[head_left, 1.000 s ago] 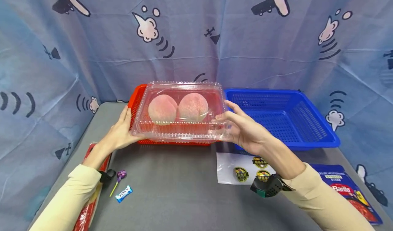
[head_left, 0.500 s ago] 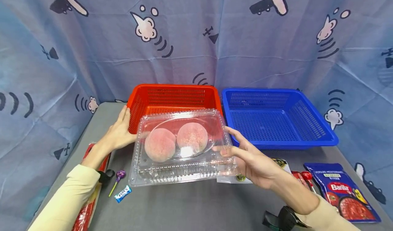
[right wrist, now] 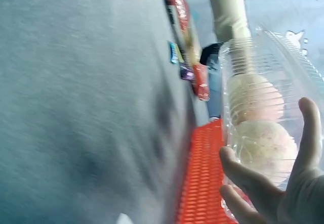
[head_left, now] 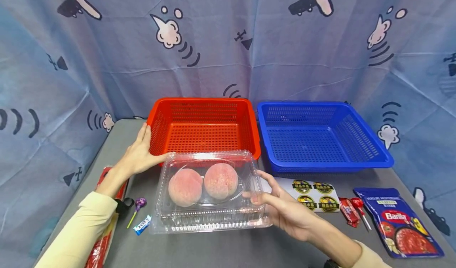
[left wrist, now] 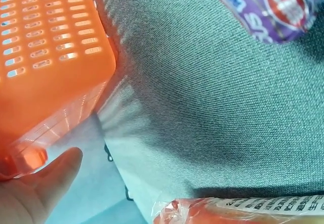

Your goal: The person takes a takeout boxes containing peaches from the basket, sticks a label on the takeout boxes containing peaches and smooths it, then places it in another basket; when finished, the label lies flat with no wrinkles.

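Note:
My right hand grips the right end of a clear plastic clamshell box, thumb above and fingers at the side. Two pink peaches, a left one and a right one, sit inside it. The box is held in front of a red plastic basket, overlapping its near rim in the head view. At the basket's left side rests my left hand, fingers straight and thumb stretched towards the front. The right wrist view shows the box raised off the table.
A blue basket stands to the right. Before it lie a sticker sheet, a red candy packet, a red lollipop and a Barilla pouch. At left are a purple lollipop, a small blue packet and a long red package.
My right hand has brought the box with the peaches down and towards me, from over the red basket to in front of it. The left hand has stayed at the basket's side.

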Demonstrator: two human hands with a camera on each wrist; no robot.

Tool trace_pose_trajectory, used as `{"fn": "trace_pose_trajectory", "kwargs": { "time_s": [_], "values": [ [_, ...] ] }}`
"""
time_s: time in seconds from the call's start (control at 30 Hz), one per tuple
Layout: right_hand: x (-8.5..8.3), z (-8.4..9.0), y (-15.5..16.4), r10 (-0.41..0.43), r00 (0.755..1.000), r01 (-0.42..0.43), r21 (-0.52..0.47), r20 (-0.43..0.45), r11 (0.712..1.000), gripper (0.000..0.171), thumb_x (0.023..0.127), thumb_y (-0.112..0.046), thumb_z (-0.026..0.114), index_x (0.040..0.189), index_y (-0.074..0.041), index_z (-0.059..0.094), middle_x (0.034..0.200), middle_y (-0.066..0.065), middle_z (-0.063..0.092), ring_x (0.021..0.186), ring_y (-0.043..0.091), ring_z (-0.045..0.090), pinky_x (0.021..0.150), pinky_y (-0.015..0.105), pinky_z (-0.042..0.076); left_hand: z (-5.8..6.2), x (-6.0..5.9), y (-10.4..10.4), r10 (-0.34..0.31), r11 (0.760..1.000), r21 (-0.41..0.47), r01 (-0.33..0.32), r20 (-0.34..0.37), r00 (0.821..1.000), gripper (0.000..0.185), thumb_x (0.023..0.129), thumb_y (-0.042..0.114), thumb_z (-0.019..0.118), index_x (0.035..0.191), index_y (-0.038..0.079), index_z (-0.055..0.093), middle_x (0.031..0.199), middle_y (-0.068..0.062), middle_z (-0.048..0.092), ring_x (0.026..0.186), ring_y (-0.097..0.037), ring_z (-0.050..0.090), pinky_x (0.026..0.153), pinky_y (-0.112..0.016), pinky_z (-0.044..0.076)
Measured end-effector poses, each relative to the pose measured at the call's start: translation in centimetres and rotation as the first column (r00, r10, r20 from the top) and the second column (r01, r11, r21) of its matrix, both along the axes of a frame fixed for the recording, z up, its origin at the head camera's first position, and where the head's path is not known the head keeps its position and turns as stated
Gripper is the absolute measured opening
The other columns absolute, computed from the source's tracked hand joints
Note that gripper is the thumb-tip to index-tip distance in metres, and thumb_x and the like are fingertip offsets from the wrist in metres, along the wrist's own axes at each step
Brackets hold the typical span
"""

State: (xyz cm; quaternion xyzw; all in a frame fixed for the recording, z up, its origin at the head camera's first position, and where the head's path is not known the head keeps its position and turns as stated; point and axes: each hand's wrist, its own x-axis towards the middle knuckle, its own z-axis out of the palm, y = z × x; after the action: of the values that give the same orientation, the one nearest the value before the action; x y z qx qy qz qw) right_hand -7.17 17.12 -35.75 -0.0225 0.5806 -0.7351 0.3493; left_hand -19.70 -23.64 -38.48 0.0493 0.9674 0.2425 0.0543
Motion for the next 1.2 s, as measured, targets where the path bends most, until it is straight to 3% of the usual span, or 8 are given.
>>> {"fn": "trace_pose_trajectory", "kwargs": {
  "time_s": [0.13,0.3,0.43,0.57,0.77,0.83,0.93,1.2],
  "values": [
    [0.7,-1.3,0.0,0.013,0.999,-0.013,0.018,0.036,1.0,0.09,0.096,-0.014,0.057,0.16,-0.03,-0.005,0.158,0.024,0.039,0.101,0.008,0.065,0.077,0.025,0.058,0.0,0.1,0.1,0.016,1.0,0.019,-0.016,0.007,1.0,0.133,0.081,0.08,0.063,0.162,0.009,-0.015,0.172,-0.011,-0.02,0.145,-0.064,0.026,0.114,-0.073,0.032],
    [1.2,-2.8,-0.1,0.008,0.997,-0.009,0.011,0.075,1.0,0.092,0.096,-0.013,0.059,0.16,-0.028,-0.005,0.155,0.026,0.038,0.094,0.01,0.067,0.076,0.03,0.063,0.0,0.1,0.1,0.02,1.0,0.012,-0.02,0.01,1.0,0.134,0.08,0.081,0.063,0.161,0.009,-0.016,0.171,-0.009,-0.022,0.145,-0.064,0.025,0.115,-0.072,0.031],
    [1.1,-3.7,-0.2,-0.011,0.997,0.011,0.006,0.081,1.0,0.092,0.096,-0.013,0.058,0.16,-0.026,-0.006,0.151,0.027,0.038,0.109,0.022,0.07,0.081,0.035,0.063,0.0,0.1,0.1,0.021,1.0,0.01,-0.021,0.005,1.0,0.134,0.08,0.081,0.062,0.161,0.008,-0.015,0.171,-0.009,-0.021,0.146,-0.062,0.026,0.115,-0.072,0.031],
    [0.7,-4.3,-0.4,-0.04,0.996,0.038,0.018,0.083,0.999,0.095,0.094,-0.013,0.059,0.16,-0.026,-0.008,0.144,0.025,0.039,0.111,0.027,0.069,0.085,0.037,0.062,-0.1,0.1,0.1,0.02,1.0,0.01,-0.02,0.002,1.0,0.134,0.08,0.081,0.063,0.161,0.007,-0.014,0.172,-0.009,-0.02,0.146,-0.061,0.027,0.115,-0.071,0.032],
    [-0.1,-4.7,-0.6,-0.051,0.996,0.048,0.045,0.071,0.998,0.096,0.093,-0.012,0.058,0.158,-0.025,-0.01,0.135,0.021,0.042,0.104,0.02,0.064,0.082,0.036,0.062,-0.1,0.2,0.2,0.018,1.0,0.003,-0.018,-0.003,1.0,0.133,0.081,0.079,0.063,0.162,0.008,-0.014,0.172,-0.009,-0.019,0.145,-0.061,0.029,0.116,-0.07,0.033],
    [-0.2,-4.8,-0.7,-0.048,0.998,0.043,0.098,0.051,0.994,0.093,0.093,-0.012,0.058,0.157,-0.025,-0.007,0.13,0.02,0.043,0.1,0.017,0.06,0.075,0.029,0.058,-0.1,0.2,0.2,0.018,1.0,0.001,-0.018,-0.005,1.0,0.133,0.081,0.079,0.063,0.162,0.007,-0.014,0.172,-0.008,-0.019,0.144,-0.061,0.031,0.115,-0.07,0.034],
    [-0.4,-4.8,-1.1,-0.055,0.998,0.05,0.158,0.025,0.986,0.091,0.09,-0.01,0.058,0.155,-0.022,-0.004,0.12,0.017,0.044,0.098,0.018,0.058,0.076,0.029,0.056,-0.3,0.3,0.2,0.018,1.0,0.0,-0.018,-0.006,1.0,0.133,0.081,0.08,0.063,0.162,0.007,-0.014,0.172,-0.008,-0.02,0.144,-0.061,0.031,0.115,-0.07,0.034],
    [-0.6,-4.7,-1.6,-0.122,0.992,0.121,0.194,-0.003,0.973,0.094,0.084,-0.008,0.063,0.155,-0.013,0.002,0.134,0.022,0.037,0.1,0.021,0.06,0.08,0.036,0.06,-0.2,0.2,0.0,0.016,1.0,0.002,-0.016,-0.016,1.0,0.133,0.081,0.078,0.064,0.162,0.008,-0.015,0.172,-0.008,-0.019,0.144,-0.061,0.032,0.113,-0.071,0.035]
  ]
}}
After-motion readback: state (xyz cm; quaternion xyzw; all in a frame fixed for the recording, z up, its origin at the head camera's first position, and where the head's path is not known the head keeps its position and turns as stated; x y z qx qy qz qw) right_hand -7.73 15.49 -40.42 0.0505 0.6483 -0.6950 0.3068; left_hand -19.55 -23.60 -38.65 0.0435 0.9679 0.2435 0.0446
